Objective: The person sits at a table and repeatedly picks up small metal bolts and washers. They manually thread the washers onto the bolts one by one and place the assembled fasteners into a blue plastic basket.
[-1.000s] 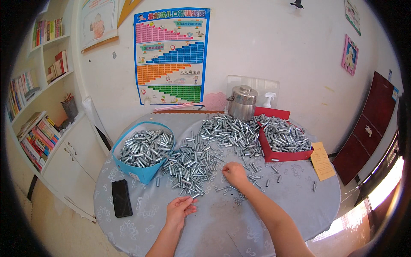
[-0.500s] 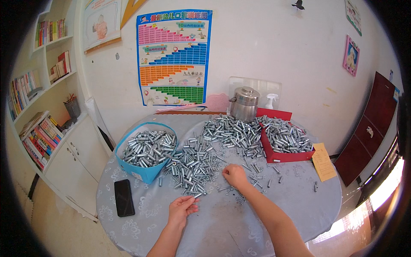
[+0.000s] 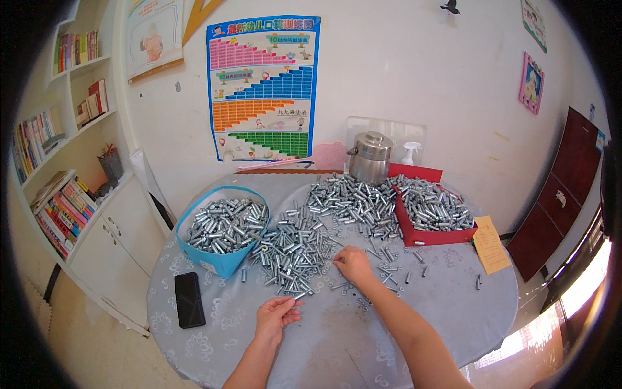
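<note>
right hand pinches small metal parts from the counter pile lying just ahead; left hand, nearer the body, loosely curled.

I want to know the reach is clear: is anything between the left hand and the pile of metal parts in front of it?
Nothing visible does. The left hand lies on the grey tablecloth at the near edge of the pile of metal parts. The black phone lies off to its left.

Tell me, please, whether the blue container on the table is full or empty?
Full: the blue container is heaped to its rim with silvery metal sleeves.
</note>
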Demonstrator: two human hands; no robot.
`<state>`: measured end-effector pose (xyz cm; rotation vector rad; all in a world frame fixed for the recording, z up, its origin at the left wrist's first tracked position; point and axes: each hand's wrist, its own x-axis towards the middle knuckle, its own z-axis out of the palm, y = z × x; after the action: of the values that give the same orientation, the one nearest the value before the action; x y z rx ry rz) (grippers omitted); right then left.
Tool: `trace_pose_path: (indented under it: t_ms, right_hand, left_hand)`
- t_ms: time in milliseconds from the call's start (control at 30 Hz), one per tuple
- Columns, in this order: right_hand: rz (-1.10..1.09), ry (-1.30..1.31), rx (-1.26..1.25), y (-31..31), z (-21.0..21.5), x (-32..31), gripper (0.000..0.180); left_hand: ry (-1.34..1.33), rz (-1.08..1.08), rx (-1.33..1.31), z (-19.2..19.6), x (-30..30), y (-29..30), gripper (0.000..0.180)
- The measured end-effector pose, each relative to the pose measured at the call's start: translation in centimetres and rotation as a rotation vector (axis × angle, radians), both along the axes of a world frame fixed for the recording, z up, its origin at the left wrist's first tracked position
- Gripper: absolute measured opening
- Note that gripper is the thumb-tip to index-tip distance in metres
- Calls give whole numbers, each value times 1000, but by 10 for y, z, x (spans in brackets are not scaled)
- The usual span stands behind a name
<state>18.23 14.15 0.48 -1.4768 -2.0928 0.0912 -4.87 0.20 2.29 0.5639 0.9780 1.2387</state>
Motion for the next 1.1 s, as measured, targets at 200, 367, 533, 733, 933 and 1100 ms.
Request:
trace_pose_path:
  t_ms: [200, 367, 533, 733, 933, 1100]
  right_hand:
    - [2, 7, 93, -6, 0, 0, 14]
    - [6, 52, 15, -1, -2, -2, 13]
    - [-13, -2, -25, -3, 1, -3, 13]
    - [33, 88, 63, -3, -7, -1, 12]
    - [105, -230, 150, 3, 0, -4, 16]
    - [48, 134, -35, -15, 10, -12, 16]
  left_hand:
    - [9, -4, -12, 2, 2, -1, 18]
    - [9, -10, -4, -1, 1, 0, 18]
    - [5, -15, -15, -3, 0, 0, 18]
    - [-4, -24, -1, -6, 0, 1, 18]
    - [-10, -25, -1, -7, -1, 2, 18]
    - [5, -2, -13, -4, 0, 1, 18]
